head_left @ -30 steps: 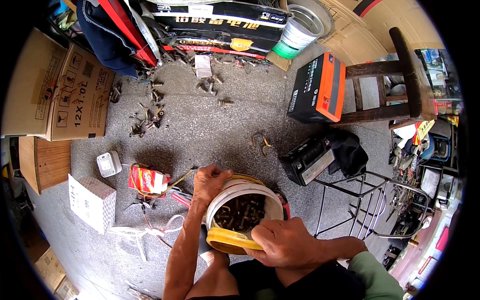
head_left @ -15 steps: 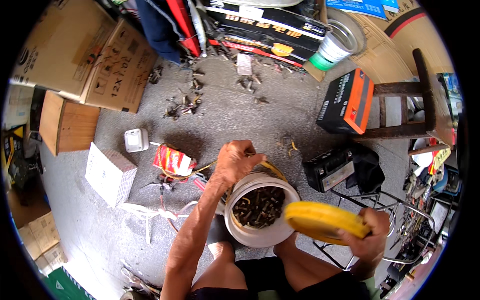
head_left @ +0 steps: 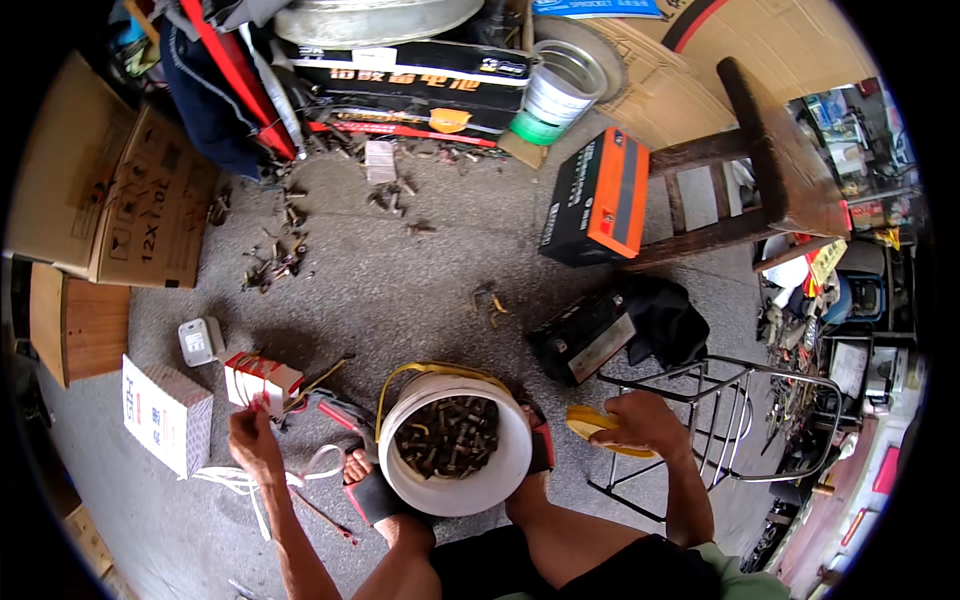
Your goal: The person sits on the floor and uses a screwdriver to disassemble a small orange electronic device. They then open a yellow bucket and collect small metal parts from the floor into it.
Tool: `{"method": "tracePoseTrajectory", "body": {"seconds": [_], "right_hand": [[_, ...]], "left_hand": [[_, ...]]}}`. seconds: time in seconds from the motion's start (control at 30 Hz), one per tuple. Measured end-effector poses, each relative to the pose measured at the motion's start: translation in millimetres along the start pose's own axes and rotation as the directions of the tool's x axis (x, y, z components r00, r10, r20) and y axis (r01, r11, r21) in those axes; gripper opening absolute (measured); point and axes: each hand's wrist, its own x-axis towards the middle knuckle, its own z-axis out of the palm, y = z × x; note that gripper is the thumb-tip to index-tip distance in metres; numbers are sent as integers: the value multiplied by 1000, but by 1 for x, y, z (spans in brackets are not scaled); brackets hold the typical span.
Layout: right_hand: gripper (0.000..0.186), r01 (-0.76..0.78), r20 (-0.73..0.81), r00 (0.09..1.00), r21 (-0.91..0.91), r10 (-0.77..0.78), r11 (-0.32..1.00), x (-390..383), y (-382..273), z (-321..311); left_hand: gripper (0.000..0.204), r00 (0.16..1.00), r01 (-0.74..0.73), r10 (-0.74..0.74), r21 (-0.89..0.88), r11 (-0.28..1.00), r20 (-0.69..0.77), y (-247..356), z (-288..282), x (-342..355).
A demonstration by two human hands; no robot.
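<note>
Between my feet stands a white bucket (head_left: pixel 515 472), filled with small dark metal pieces (head_left: pixel 448 436) that look like bolts. Its yellow handle (head_left: pixel 408 372) lies back around the far rim. My right hand (head_left: pixel 645 424) grips a round yellow lid (head_left: pixel 582 424), tilted, right of the bucket and beside a metal-tube frame. On the left, my left hand (head_left: pixel 256 440) reaches to the near edge of a small red and white box (head_left: pixel 262 376). Its fingers are pinched together over something reddish too small to name. A tool with red handles (head_left: pixel 340 415) lies between box and bucket.
The metal-tube frame (head_left: pixel 715 440) stands close to my right forearm. Two black batteries (head_left: pixel 585 335) (head_left: pixel 590 195) and a wooden stool (head_left: pixel 780 170) are beyond it. A white carton (head_left: pixel 165 415) and white cable (head_left: pixel 245 478) lie left. Loose metal parts (head_left: pixel 275 262) litter the far floor.
My left hand has left the bucket's far rim and moved left to the red and white box. The lid has moved down and away from the bucket in my right hand. The view has shifted right.
</note>
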Motion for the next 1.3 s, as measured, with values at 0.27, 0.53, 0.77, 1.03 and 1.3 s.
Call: {"method": "tracePoseTrajectory", "body": {"seconds": [0.27, 0.53, 0.77, 1.03, 1.3], "right_hand": [[27, 216, -526, 844, 158, -103, 964, 75, -63, -61], [50, 302, -266, 907, -131, -327, 944, 202, -64, -8], [41, 406, -206, 878, -156, -431, 901, 204, -62, 0], [36, 324, -278, 901, -80, -333, 943, 202, -78, 15], [40, 419, -353, 827, -131, -437, 899, 199, -74, 24]], "left_hand": [[17, 983, 112, -155, 351, 930, 98, -65, -6, -24], [14, 958, 109, -100, -17, 994, 269, 10, -24, -18], [13, 864, 204, -84, -191, 960, 496, 130, -26, -11], [16, 854, -250, 235, -30, 968, 463, 198, 4, 14], [19, 868, -11, 96, -174, 985, 487, 107, 42, 22]]}}
